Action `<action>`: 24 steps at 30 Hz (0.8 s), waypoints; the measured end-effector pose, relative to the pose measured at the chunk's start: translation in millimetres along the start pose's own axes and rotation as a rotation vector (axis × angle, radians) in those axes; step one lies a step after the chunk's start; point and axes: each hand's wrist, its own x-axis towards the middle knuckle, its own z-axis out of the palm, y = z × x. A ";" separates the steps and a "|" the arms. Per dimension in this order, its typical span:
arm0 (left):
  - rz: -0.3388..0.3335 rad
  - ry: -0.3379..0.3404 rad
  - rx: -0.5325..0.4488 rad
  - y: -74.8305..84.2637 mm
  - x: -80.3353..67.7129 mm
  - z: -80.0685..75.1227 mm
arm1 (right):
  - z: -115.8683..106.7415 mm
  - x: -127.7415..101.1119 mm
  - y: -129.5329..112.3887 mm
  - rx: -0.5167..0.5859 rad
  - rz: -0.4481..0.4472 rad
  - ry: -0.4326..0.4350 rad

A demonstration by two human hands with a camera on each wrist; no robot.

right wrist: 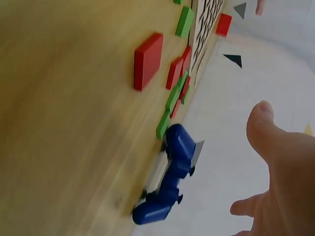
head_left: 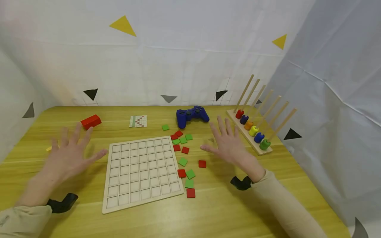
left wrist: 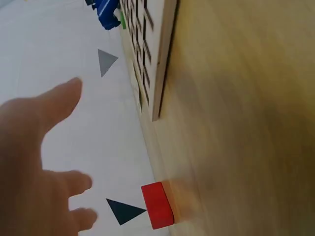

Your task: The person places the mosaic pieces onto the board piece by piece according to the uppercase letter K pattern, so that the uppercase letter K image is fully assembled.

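Left hand [head_left: 69,155] and right hand [head_left: 230,145] hover above yellow wooden table [head_left: 208,211], fingers spread wide, holding nothing. Pale wooden grid board [head_left: 141,172] lower centre of frame, between hands. Red and green square tiles [head_left: 183,162] scattered just right of board. Judgement: pinch one tile by edges, lower flat into cell.

The yellow wooden table [head_left: 214,211] carries a gridded wooden board [head_left: 140,172], scattered red and green square tiles [head_left: 185,162] beside its right edge, a blue game controller [head_left: 191,115], a peg rack with coloured rings [head_left: 253,130], a red block [head_left: 91,121] and a pattern card [head_left: 138,121].
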 end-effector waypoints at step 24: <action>0.271 -0.334 -0.445 4.0 -5.5 23.4 | 33.2 -2.8 -54.7 0.275 -0.663 -0.426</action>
